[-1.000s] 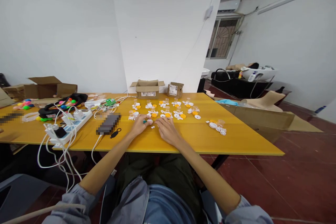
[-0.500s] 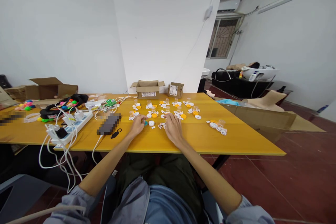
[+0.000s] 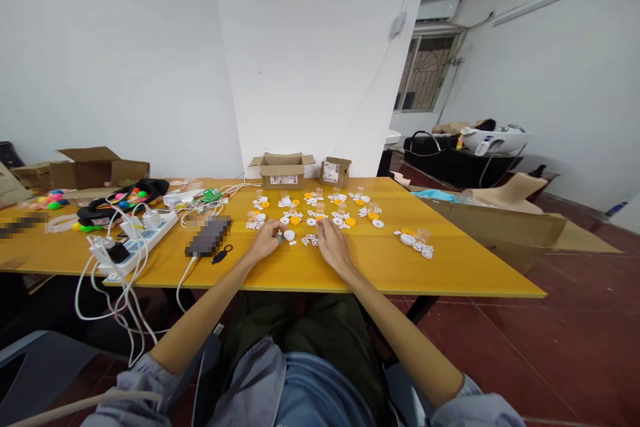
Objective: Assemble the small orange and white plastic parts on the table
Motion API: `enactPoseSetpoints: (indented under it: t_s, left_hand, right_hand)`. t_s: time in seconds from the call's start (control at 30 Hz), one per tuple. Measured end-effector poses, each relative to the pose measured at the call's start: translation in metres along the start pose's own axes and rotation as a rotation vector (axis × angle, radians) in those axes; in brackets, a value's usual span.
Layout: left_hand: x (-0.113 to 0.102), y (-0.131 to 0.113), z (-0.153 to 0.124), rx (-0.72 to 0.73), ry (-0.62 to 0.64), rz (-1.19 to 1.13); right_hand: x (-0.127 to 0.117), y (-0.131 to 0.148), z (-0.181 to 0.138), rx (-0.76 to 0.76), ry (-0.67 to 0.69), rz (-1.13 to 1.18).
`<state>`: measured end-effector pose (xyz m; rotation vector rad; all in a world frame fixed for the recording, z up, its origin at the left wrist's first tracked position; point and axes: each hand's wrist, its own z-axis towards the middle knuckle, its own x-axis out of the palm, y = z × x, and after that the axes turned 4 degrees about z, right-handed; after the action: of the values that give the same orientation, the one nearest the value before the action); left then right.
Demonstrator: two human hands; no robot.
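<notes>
My left hand (image 3: 265, 241) is at the middle of the table, its fingers curled and pressed together over a small piece too tiny to name. A teal round part (image 3: 281, 238) shows just by its fingertips, with a white round cap (image 3: 289, 235) to the right. My right hand (image 3: 333, 244) is closed too, fingertips together; what they hold, if anything, is hidden. Beside it lie flat white pieces with dark marks (image 3: 310, 239). Beyond both hands are groups of white discs, orange caps (image 3: 295, 221) and clear plastic cups (image 3: 321, 208).
Two cardboard boxes, an open one (image 3: 283, 172) and a smaller one (image 3: 335, 172), stand against the wall. On the left are a power strip (image 3: 143, 243) with tangled cables and a dark device (image 3: 209, 237). Another parts group (image 3: 407, 239) lies at the right.
My right hand has shifted slightly right, its fingers drawn closer together. My left hand has moved a little right, partly covering the teal part. The loose parts look unmoved.
</notes>
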<state>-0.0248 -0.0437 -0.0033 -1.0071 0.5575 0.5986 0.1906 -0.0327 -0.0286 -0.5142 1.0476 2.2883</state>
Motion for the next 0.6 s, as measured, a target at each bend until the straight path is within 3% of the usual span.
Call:
enactPoseSetpoints:
  t_s: [0.33, 0.6]
  left_hand:
    - [0.001, -0.003, -0.001, 0.095, 0.069, -0.052]
    - [0.003, 0.0, -0.001, 0.125, 0.114, -0.074]
  right_hand:
    - [0.004, 0.001, -0.001, -0.082, -0.025, 0.013]
    - [-0.002, 0.014, -0.002, -0.154, -0.022, -0.17]
